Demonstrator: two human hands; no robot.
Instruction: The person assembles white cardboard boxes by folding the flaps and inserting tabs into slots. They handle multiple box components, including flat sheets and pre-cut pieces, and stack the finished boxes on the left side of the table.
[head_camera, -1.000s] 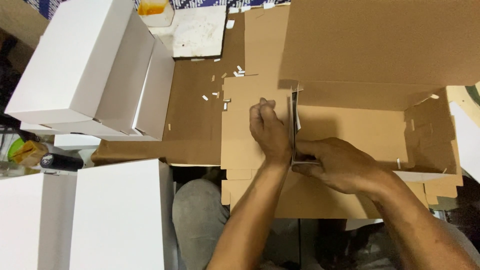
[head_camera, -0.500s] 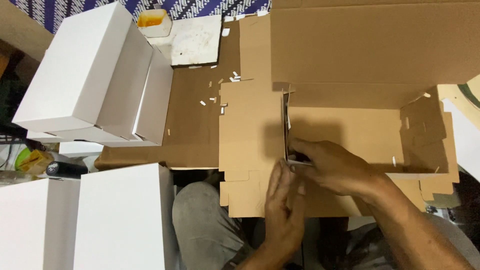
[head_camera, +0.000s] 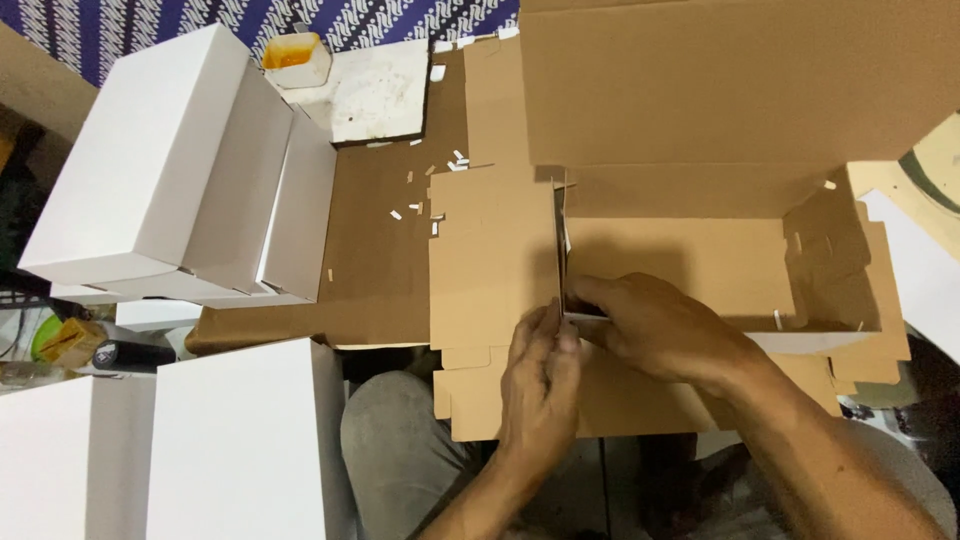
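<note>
A half-folded brown cardboard box (head_camera: 700, 260) lies on my lap, its big lid flap (head_camera: 720, 80) standing open at the back. My right hand (head_camera: 660, 330) presses down at the box's front left corner, fingers over the upright left wall (head_camera: 560, 250). My left hand (head_camera: 540, 380) pinches the same corner from outside, fingertips against the wall's lower end. A flat side flap (head_camera: 490, 250) spreads out to the left of the wall.
Finished white boxes (head_camera: 180, 170) are stacked at the upper left, and more white boxes (head_camera: 170, 440) sit at the lower left. A small cup of orange glue (head_camera: 295, 58) stands on a white board (head_camera: 385, 90). Flat brown cardboard (head_camera: 375, 250) with paper scraps lies underneath.
My left hand has slid from the top of the upright wall down to the front corner. My right hand stays at that corner.
</note>
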